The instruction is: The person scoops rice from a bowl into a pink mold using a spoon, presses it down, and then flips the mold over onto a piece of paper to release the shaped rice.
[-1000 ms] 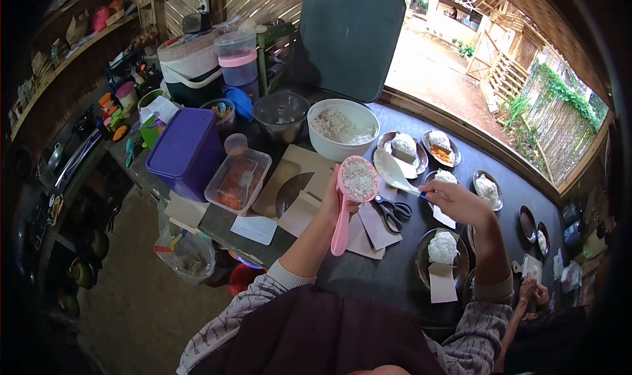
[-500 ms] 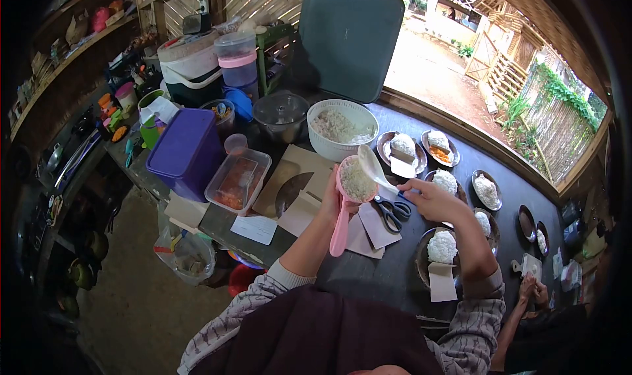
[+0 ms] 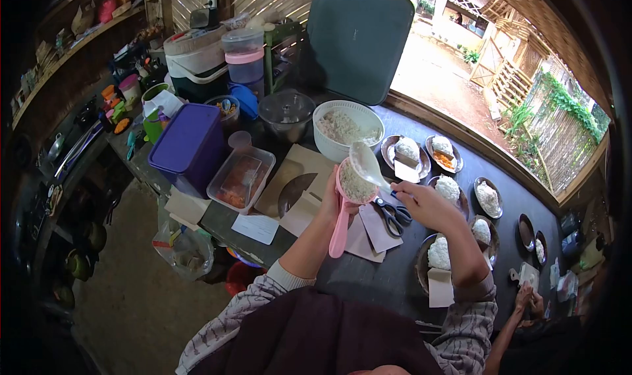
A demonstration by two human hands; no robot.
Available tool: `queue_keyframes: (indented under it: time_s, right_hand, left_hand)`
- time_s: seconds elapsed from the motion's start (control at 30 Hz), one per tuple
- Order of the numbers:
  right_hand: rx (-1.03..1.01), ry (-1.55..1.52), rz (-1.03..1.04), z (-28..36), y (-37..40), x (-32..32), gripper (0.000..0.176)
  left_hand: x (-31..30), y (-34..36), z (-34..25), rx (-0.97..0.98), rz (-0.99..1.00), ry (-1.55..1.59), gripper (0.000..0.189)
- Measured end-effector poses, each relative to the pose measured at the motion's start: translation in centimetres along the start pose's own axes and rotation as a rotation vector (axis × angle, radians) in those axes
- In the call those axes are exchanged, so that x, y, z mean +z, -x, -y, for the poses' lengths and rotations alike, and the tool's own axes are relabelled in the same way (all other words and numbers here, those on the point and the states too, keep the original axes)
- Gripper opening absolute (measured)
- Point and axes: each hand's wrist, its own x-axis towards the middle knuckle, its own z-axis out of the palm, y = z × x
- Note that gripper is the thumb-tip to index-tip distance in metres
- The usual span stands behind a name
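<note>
My left hand (image 3: 331,200) is wrapped round a pink handled scoop (image 3: 340,230) filled with rice (image 3: 356,183). The scoop's handle points down toward me. In my right hand (image 3: 424,204) is a rice spoon (image 3: 366,164) with a pale head and a dark blue handle end; its head lies over the rice at the scoop's rim. Just beyond the scoop stands a white basket (image 3: 322,138) partly filled with rice. Black-handled scissors (image 3: 393,218) rest on brown cardboard pieces (image 3: 362,243) below my right hand.
Several brown plates with rice mounds (image 3: 440,251) and folded cardboard stand at right. A plastic container with orange food (image 3: 240,177), a purple box (image 3: 184,141) and a clear-lidded bowl (image 3: 286,111) stand at left. At far right another person's hands (image 3: 528,299) work over a board.
My right hand has shifted slightly left and down, bringing the spoon's head from the scoop's far right edge across the top of the rice. My left hand holds the scoop nearly still.
</note>
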Motion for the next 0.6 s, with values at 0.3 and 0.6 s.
queue_keyframes:
  time_s: [0.3,0.6]
  right_hand:
    - [0.122,0.059,0.072,2.3,1.9,0.2,0.029]
    - [0.061,0.044,0.156,1.1,3.2,-1.9,0.027]
  left_hand:
    - [1.2,0.2,0.2,0.085,-0.170,-0.088,0.058]
    - [-0.3,-0.2,0.2,0.032,-0.131,-0.049,0.061]
